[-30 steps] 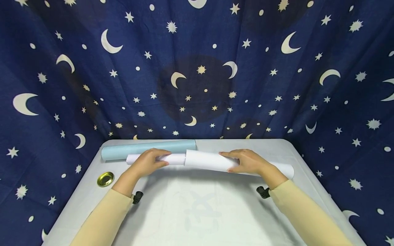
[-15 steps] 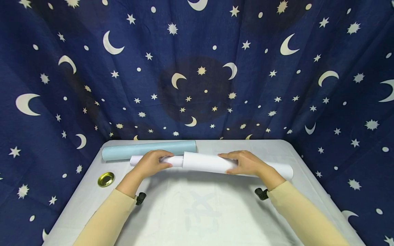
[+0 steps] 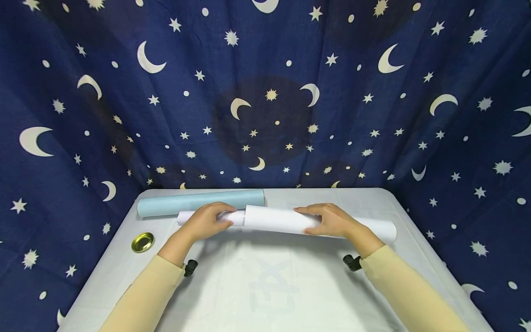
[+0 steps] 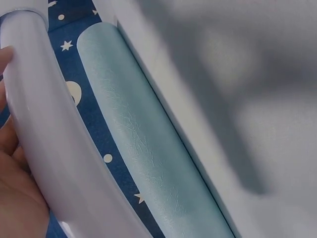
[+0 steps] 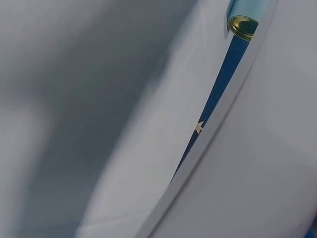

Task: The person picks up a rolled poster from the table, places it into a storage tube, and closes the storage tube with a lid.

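My left hand [image 3: 207,221] holds a thin, smooth whitish roll [image 3: 238,218] with fingers and thumb on either side. In the left wrist view that roll [image 4: 59,124] has a glossy surface, and its far end runs into the mouth of a wider roll [image 4: 25,5]. The wider white paper roll [image 3: 271,218] extends to the right, gripped from above by my right hand [image 3: 333,219]. Both rolls lie nearly in line above the table, casting a shadow. How far the thin roll reaches inside is hidden. The right wrist view is largely filled by the wide roll [image 5: 262,134].
A light blue tube [image 3: 199,201] lies along the table's back edge, behind the left hand. Its gold metal end [image 5: 242,28] shows in the right wrist view. A round gold lid [image 3: 143,242] rests on the white tabletop [image 3: 265,286] at left. A star-and-moon curtain [image 3: 265,92] surrounds the table.
My left hand and the thin roll have shifted slightly right, while the wide roll's left rim has moved a little left. Less of the thin roll shows outside it.
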`<state>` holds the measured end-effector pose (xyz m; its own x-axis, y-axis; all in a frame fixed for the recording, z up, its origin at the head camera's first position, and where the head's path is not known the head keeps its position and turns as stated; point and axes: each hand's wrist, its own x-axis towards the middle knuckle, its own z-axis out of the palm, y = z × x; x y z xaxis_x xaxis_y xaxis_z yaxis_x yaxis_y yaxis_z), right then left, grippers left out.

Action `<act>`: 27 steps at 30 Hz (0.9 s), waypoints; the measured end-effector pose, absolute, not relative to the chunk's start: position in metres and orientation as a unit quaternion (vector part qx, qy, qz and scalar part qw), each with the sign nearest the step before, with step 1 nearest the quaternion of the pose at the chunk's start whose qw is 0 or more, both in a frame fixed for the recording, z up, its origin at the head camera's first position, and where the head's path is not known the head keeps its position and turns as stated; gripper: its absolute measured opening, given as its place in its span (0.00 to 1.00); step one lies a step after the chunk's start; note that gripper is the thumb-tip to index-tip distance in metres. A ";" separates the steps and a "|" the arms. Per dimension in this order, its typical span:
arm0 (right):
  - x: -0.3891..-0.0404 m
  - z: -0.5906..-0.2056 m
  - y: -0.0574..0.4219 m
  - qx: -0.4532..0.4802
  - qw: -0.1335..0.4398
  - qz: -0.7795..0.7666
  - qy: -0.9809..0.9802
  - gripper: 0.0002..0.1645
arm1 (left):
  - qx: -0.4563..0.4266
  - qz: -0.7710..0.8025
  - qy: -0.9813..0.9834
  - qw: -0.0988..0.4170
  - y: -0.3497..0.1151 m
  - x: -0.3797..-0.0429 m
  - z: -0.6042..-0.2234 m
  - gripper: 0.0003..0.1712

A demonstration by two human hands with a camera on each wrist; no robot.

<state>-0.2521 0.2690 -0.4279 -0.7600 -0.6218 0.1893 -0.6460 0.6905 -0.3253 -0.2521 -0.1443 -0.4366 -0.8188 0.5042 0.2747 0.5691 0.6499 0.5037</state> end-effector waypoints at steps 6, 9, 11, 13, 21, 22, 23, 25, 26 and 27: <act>-0.252 -0.428 0.269 0.348 0.037 0.194 -0.916 0.38 | -0.310 -0.292 -0.903 0.063 -0.143 -0.253 -0.437 0.21; -0.251 -0.426 0.267 0.349 0.034 0.194 -0.916 0.38 | -0.304 -0.283 -0.907 0.062 -0.142 -0.253 -0.437 0.22; -0.250 -0.425 0.266 0.346 0.031 0.193 -0.918 0.38 | -0.301 -0.281 -0.909 0.063 -0.141 -0.253 -0.438 0.22; -0.249 -0.424 0.265 0.345 0.028 0.194 -0.918 0.38 | -0.300 -0.283 -0.909 0.065 -0.141 -0.253 -0.440 0.23; -0.248 -0.425 0.264 0.342 0.020 0.199 -0.918 0.38 | -0.290 -0.281 -0.909 0.100 -0.142 -0.250 -0.443 0.23; -0.248 -0.425 0.263 0.342 0.019 0.200 -0.918 0.38 | -0.291 -0.277 -0.909 0.107 -0.142 -0.249 -0.443 0.24; -0.247 -0.425 0.263 0.341 0.019 0.201 -0.918 0.38 | -0.294 -0.274 -0.909 0.113 -0.142 -0.249 -0.443 0.24; -0.247 -0.424 0.263 0.340 0.018 0.203 -0.918 0.38 | -0.304 -0.269 -0.905 0.130 -0.143 -0.248 -0.442 0.23; -0.247 -0.424 0.263 0.338 0.016 0.204 -0.919 0.38 | -0.309 -0.267 -0.902 0.140 -0.144 -0.248 -0.442 0.23; -0.247 -0.423 0.263 0.337 0.015 0.205 -0.919 0.38 | -0.315 -0.266 -0.899 0.150 -0.145 -0.248 -0.442 0.23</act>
